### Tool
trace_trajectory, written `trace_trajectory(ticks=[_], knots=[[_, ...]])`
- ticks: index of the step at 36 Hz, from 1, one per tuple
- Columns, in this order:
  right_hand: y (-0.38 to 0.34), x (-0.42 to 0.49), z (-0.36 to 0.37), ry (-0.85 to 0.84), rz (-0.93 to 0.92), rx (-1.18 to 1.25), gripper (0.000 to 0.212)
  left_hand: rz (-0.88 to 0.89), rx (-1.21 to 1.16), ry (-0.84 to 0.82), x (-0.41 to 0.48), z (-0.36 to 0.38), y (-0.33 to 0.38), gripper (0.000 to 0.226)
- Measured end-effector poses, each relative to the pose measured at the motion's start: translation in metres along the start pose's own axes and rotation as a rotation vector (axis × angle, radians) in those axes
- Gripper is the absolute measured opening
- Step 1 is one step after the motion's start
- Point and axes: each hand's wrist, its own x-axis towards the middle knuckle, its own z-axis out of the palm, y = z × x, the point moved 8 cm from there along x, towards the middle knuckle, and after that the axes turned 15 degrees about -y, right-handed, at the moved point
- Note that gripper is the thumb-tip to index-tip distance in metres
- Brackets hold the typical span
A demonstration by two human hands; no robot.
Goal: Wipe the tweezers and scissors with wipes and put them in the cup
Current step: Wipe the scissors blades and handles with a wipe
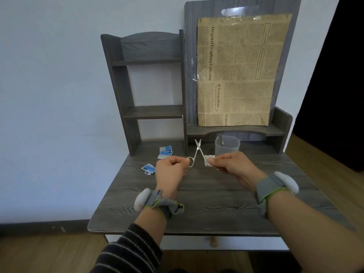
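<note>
While the scissors (pixel 197 152) stand open over the desk (pixel 206 200), blades crossed and tips up, we see our left hand (pixel 171 170) pinching one finger ring. Our right hand (pixel 232 164) has its fingers curled round a white wipe (pixel 208 162), pressed on the other handle. Just behind the right hand stands the translucent cup (pixel 227 149); we cannot tell what is inside. Off to the left lie blue wipe packets (pixel 166 152), with another packet (pixel 148 169) nearer. At the back, a grey shelf unit (pixel 153 112) carries a newspaper sheet (pixel 240 71).
</note>
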Motion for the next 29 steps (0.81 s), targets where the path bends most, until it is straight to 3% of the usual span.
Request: trace_trajectory(ticks=[6,16,23,29], knots=[[-0.003,-0.002,0.016,0.01,-0.037,0.012,0.013,-0.023,-0.202,0.09,-0.004,0.004,-0.01,0.011],[-0.003,0.002,0.029,-0.007,-0.071,-0.103,0.017,-0.046,-0.257,0.126,-0.006,0.01,-0.018,0.015],[-0.007,0.003,0.042,-0.068,-0.088,-0.13,0.023,-0.098,-0.439,0.193,-0.007,0.002,-0.026,0.008],[0.001,0.006,0.05,-0.111,-0.034,-0.244,0.014,-0.045,-0.473,0.254,-0.007,-0.014,-0.018,0.009]])
